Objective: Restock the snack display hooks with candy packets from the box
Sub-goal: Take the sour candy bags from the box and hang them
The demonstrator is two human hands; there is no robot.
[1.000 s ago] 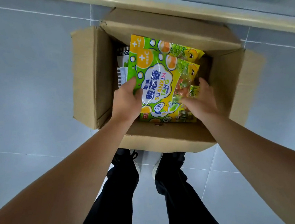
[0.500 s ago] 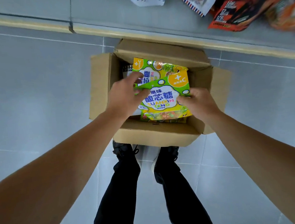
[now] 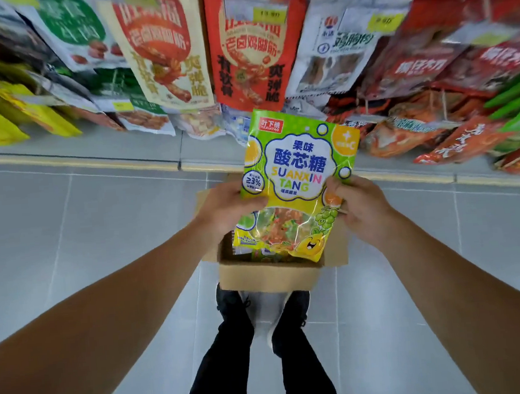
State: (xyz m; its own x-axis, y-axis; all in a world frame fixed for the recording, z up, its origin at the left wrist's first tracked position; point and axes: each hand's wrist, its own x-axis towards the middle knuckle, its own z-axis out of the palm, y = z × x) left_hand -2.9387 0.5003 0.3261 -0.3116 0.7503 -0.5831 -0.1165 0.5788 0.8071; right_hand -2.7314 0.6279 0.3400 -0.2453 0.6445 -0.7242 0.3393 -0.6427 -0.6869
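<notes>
Candy packet [image 3: 297,178] is up out of the box [image 3: 267,271] now, held upright w/ print facing the person, just in front of the hanging snack bags [image 3: 241,49]. Left hand [image 3: 228,211] grips its left edge, thumb on the front & fingers curled behind; right hand [image 3: 362,204] pinches the right edge the same way. Box sits on the floor right by the person's shoes [image 3: 261,314], flaps open, more green packets showing inside under the held one.

Step in hand, I'd say: carry it to a hook & hang it. To do it well: keep it flat & facing out as it is, don't crush the candy end at the bottom. Can't see a hang hole at the top edge from here, nor a free hook – rack is blurred & crowded – so find the matching row first, prob. lower down or to one side. Then shift one hand up near the top edge to steer it onto the hook, other hand steadying below. Watch the neighbouring bags, easy to knock loose
</notes>
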